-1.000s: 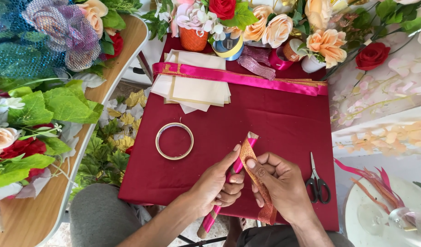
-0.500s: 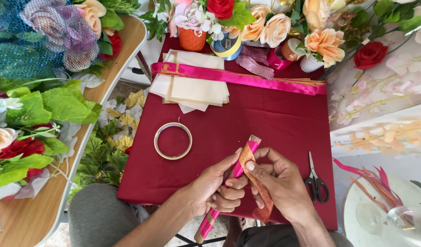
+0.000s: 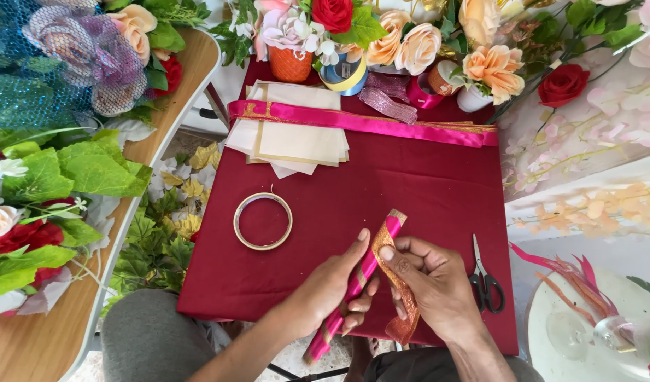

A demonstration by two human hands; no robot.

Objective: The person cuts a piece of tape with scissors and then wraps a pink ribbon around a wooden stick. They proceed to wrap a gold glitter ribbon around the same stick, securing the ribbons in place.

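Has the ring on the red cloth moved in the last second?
No. The ring lies in the same spot on the red cloth, just below the stack of cream sheets; small offsets match camera drift.

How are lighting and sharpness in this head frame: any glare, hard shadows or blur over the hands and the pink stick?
Head view: even, soft daylight, only faint shadows on the dark red cloth; left hand, right hand and pink stick are sharp; the white round table at lower right is bright, nearly washed out, and the clear glass on it is hard to read; the flowers at the frame edges look slightly stretched.
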